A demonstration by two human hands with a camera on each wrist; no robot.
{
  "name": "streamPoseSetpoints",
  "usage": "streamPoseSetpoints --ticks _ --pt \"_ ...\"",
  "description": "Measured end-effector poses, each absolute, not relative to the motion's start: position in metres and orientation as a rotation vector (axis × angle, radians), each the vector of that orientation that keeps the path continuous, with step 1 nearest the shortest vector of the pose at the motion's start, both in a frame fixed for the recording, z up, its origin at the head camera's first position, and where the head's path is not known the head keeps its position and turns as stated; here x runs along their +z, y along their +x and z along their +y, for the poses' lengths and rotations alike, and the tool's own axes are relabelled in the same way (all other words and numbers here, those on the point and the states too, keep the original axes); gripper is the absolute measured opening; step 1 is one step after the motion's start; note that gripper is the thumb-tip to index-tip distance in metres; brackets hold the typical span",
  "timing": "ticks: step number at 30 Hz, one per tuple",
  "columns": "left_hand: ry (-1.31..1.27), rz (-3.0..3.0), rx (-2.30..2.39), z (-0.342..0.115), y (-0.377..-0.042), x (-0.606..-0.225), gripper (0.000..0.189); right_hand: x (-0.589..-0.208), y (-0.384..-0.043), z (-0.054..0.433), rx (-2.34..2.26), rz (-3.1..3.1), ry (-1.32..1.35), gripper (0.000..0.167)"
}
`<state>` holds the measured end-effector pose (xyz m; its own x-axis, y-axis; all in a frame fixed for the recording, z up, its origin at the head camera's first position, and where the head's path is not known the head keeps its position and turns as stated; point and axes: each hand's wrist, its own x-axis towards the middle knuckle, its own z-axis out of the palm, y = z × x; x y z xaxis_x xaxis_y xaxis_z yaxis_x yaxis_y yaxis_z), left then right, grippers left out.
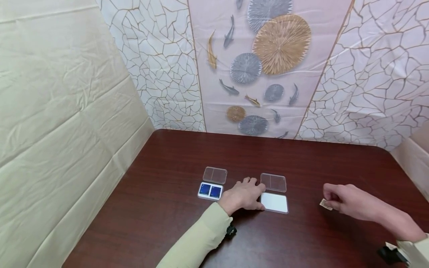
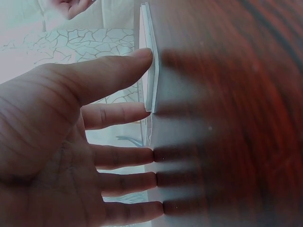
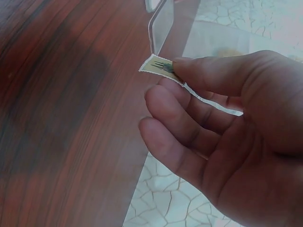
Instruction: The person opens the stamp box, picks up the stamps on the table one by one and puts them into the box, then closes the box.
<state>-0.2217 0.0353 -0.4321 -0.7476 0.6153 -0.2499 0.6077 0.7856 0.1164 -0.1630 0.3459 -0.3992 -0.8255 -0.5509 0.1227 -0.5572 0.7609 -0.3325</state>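
Observation:
My left hand (image 1: pixel 246 193) rests beside an open plastic case (image 1: pixel 275 203) with a white inside and a clear lid (image 1: pixel 273 182) laid back. In the left wrist view its thumb (image 2: pixel 142 59) and forefinger touch the case's edge, while the other fingers reach straight down to the table. Over the table to the right, my right hand (image 1: pixel 350 201) pinches a small postage stamp (image 3: pixel 158 66) between thumb and fingers. The stamp has a toothed white border and a dark print on pale yellow. A thin white edge runs from it toward the palm.
Left of my left hand lies another open case (image 1: pixel 199 195) holding two dark blue stamps (image 1: pixel 205 189), its clear lid (image 1: pixel 215 175) folded back. The brown wooden table (image 1: pixel 161 223) ends at a patterned cloth (image 1: pixel 167 74) behind and a beige cloth (image 1: pixel 67 111) on the left.

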Motion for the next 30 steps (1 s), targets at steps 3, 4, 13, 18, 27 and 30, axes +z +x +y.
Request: streamPoseSetpoints --ticks 3,4,13,18,27,30 --pt "0.949 2.703 0.035 0.035 -0.222 -0.433 0.043 -0.399 -0.165 0.338 0.564 -2.915 0.935 0.034" --pt "0.95 2.704 0.033 0.035 -0.222 -0.433 0.043 -0.399 -0.166 0.336 0.568 -2.914 0.934 0.034" --pt "0.961 2.71 0.032 0.035 -0.222 -0.432 0.042 -0.398 -0.176 0.316 0.583 -2.961 0.913 0.031" --pt "0.965 2.715 0.031 0.035 -0.223 -0.432 0.042 -0.398 -0.179 0.307 0.621 -3.001 0.896 0.029" --pt "0.948 2.701 0.038 0.035 -0.223 -0.433 0.044 -0.401 -0.187 0.29 0.641 -3.028 0.877 0.026" --pt "0.947 2.702 0.039 0.035 -0.223 -0.433 0.044 -0.402 -0.189 0.284 0.677 -3.036 0.867 0.025"
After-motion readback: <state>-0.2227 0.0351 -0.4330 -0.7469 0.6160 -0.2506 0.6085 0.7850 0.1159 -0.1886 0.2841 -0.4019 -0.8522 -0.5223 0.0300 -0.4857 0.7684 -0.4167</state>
